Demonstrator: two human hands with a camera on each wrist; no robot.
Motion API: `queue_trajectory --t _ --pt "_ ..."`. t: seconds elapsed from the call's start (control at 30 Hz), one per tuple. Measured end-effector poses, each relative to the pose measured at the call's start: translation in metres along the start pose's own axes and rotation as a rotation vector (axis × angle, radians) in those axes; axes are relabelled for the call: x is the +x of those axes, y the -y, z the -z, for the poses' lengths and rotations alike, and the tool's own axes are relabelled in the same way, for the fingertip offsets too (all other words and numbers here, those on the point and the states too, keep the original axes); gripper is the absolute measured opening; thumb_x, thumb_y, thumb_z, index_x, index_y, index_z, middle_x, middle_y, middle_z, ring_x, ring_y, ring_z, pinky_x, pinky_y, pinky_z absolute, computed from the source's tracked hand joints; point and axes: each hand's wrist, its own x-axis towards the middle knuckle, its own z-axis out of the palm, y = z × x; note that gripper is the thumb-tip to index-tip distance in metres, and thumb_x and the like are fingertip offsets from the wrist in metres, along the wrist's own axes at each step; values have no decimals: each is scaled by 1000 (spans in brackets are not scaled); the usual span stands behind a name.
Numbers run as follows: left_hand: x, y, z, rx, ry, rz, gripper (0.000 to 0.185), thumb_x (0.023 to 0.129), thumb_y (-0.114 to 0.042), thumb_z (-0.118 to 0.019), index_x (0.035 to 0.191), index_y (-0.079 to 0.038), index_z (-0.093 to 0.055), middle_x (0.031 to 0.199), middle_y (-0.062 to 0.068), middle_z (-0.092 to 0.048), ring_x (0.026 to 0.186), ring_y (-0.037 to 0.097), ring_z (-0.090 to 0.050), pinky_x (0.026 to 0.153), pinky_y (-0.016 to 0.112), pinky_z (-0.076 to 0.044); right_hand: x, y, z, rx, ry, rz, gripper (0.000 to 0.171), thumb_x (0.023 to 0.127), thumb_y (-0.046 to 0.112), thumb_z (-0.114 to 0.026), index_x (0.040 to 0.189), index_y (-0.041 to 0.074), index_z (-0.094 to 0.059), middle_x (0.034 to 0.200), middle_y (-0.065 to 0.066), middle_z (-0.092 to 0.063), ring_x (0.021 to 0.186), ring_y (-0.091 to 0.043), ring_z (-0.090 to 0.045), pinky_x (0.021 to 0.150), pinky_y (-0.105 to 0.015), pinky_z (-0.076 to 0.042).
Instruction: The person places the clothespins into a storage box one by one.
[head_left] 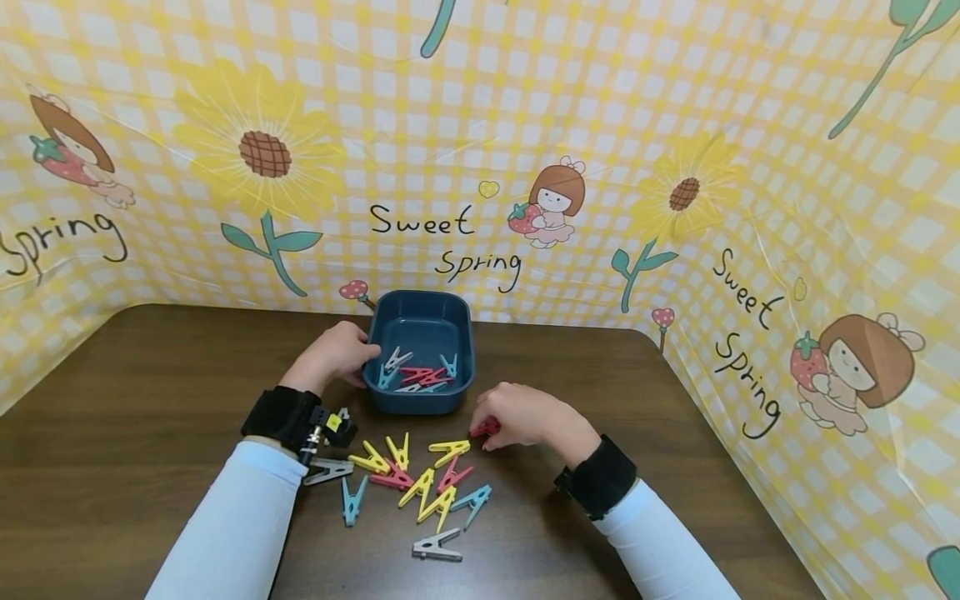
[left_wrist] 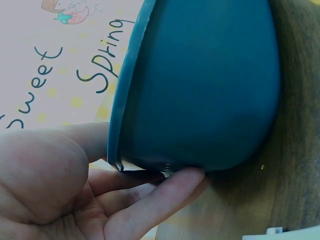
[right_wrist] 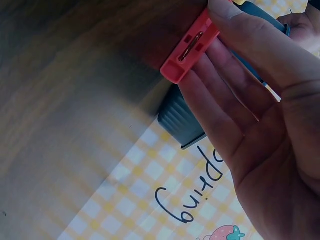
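The red peg [right_wrist: 190, 47] was in the right hand [head_left: 521, 414], pinched between thumb and fingertips, just outside the near right corner of the bin [head_left: 423, 404]. The bin thus lay ahead of the peg and to its left, its wall standing between the peg and the pegs inside [head_left: 426, 377]. The left hand [head_left: 335, 354] was the farther from the peg; it gripped the bin's left side, thumb at the rim, fingers against the outer wall.

In the right wrist view the peg's long axis ran across the fingertips, one end free beyond them (its spring showed plainly); in the head view the fingers hid most of it. The right hand reached in from the right, back upward, fingers pointing left and down, low over the table [head_left: 150, 375]. Whether peg or fingertips touched the wood, I could not tell. A yellow peg [head_left: 459, 447] lay just beside those fingertips.
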Motion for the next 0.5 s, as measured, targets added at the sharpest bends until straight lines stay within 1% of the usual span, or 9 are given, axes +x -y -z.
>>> queue_trajectory --t 0.17,0.5 --pt "0 -1 0 2 1 4 41 113 -17 -52 131 17 -64 109 26 -73 80 21 -79 81 43 -71 0 -2 0 24 -7 -20 24 93 19 -87 117 17 -84 113 -1 -80 94 -13 -70 90 -22 -62" --pt "2 0 0 7 3 7 41 113 -17 -52 132 17 -64 110 27 -73 80 21 -80 81 43 -70 0 0 0 51 -8 -40 24 93 16 -87 117 15 -85 112 -3 -81 96 -18 -71 91 -25 -63"
